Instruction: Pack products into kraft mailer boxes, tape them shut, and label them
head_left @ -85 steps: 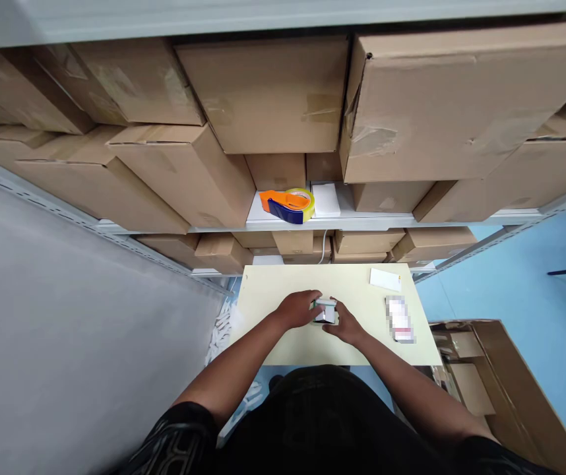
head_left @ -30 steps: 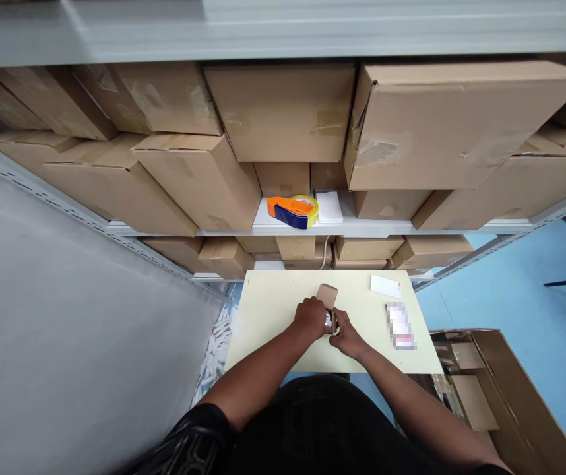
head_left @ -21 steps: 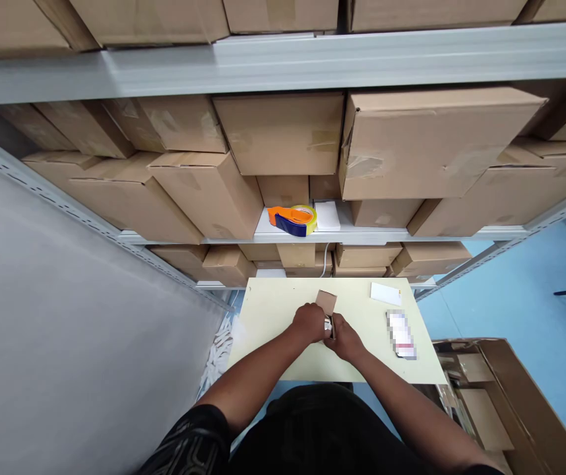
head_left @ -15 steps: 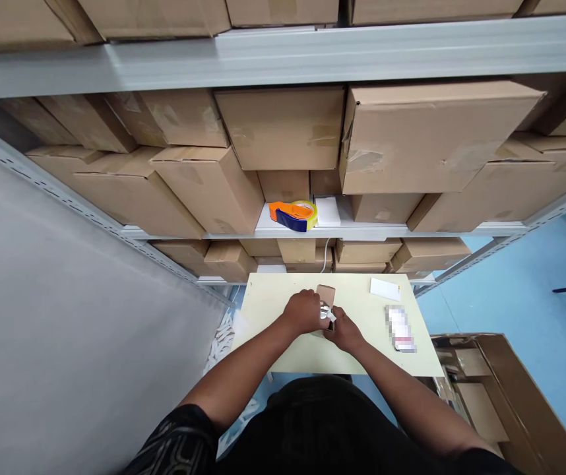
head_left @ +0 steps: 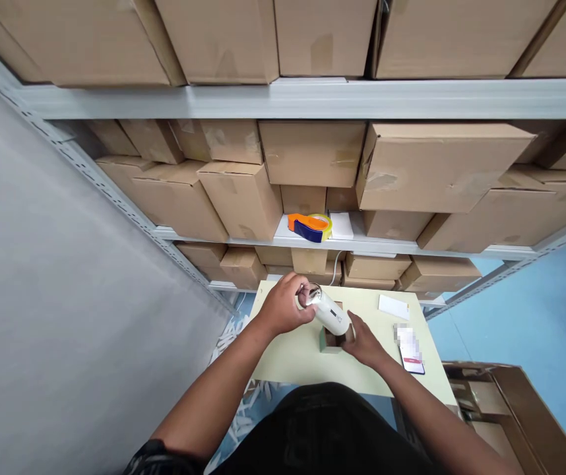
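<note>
Bottle (head_left: 331, 316): tilted, seemingly already out of the box (head_left: 330, 349) (lower end overlaps its opening).
Box: open, over the desk (head_left: 287, 356).
Left hand (head_left: 285, 305): pinching the bottle's clear end.
Right hand (head_left: 368, 344): by the box; its grip I cannot tell.

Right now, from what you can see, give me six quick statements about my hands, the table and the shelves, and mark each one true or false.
1. The left hand holds a white cylinder. True.
2. The small box by the right hand is sealed. False: the small box is open.
3. The tape dispenser lies on the table. False: the tape dispenser lies on a shelf.
4. The phone lies on the table. True.
5. The white cylinder is tilted. True.
6. The large carton right of the table is closed. False: the large carton is open at the top.
</note>
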Demonstrator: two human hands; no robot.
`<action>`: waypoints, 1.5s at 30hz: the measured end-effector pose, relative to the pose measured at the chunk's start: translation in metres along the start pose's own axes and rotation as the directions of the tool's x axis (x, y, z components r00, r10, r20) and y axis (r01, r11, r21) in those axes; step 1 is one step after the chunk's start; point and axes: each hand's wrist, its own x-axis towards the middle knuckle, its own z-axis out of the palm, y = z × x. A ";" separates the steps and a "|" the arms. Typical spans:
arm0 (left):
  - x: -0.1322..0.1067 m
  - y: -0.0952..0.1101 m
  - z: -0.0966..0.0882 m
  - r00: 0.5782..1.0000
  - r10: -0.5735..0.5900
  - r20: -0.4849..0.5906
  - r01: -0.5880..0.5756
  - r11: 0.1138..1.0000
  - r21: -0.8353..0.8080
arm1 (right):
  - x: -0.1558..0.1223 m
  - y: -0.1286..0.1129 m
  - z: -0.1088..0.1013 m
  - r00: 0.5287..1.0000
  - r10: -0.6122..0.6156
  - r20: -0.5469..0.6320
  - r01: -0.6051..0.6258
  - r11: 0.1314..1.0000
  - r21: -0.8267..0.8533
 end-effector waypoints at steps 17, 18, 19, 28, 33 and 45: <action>-0.034 -0.028 0.002 0.990 0.140 -0.006 -0.129 0.900 -0.416 | -0.073 -0.170 0.062 0.972 -0.135 0.193 -0.040 0.713 0.700; -0.036 -0.029 0.004 0.992 0.126 -0.003 -0.115 0.894 -0.432 | -0.077 -0.171 0.067 0.977 -0.112 0.179 -0.048 0.708 0.705; -0.038 -0.029 0.007 0.993 0.116 0.002 -0.102 0.885 -0.454 | -0.081 -0.172 0.072 0.983 -0.089 0.161 -0.054 0.700 0.713; -0.062 -0.011 0.048 0.997 -0.002 0.083 0.054 0.782 -0.621 | -0.093 -0.147 0.057 0.996 0.035 -0.080 0.020 0.800 0.599; -0.041 0.022 0.062 0.971 -0.205 0.121 0.234 0.730 -0.643 | -0.097 -0.135 0.022 1.000 -0.001 -0.020 0.012 0.820 0.572; -0.052 0.076 0.138 0.913 -0.334 0.237 0.355 0.356 -0.865 | -0.094 -0.116 -0.046 0.991 -0.121 -0.051 0.125 0.753 0.646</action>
